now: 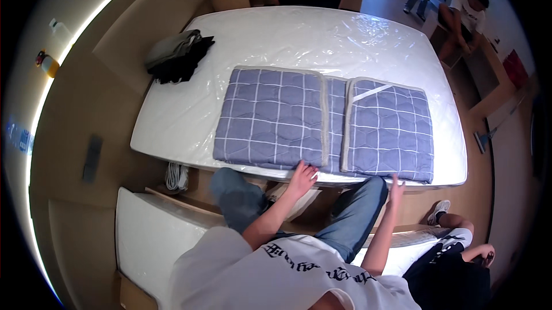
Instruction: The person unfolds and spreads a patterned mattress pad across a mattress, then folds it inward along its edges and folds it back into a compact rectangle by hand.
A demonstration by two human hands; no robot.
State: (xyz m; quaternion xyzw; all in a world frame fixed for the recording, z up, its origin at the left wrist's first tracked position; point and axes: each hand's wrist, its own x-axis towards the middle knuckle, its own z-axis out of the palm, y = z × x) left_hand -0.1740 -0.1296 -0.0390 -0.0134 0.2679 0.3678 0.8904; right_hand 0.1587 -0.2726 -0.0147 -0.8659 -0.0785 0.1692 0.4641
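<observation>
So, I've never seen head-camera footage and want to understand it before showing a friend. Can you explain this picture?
There's no machine here, just a person's two bare hands. The single picture comes from a wide fisheye camera on that person's head, looking down, so straight edges bend and the picture's left is the person's left.

In front is a plastic-wrapped mattress. On it lies a blue-grey checked quilted mattress pad, its two ends folded inward, and, farther left, a heap of dark folded cloth.

The left hand is by the pad's near edge; the right hand is near its right-hand portion. Neither appears to hold anything.
</observation>
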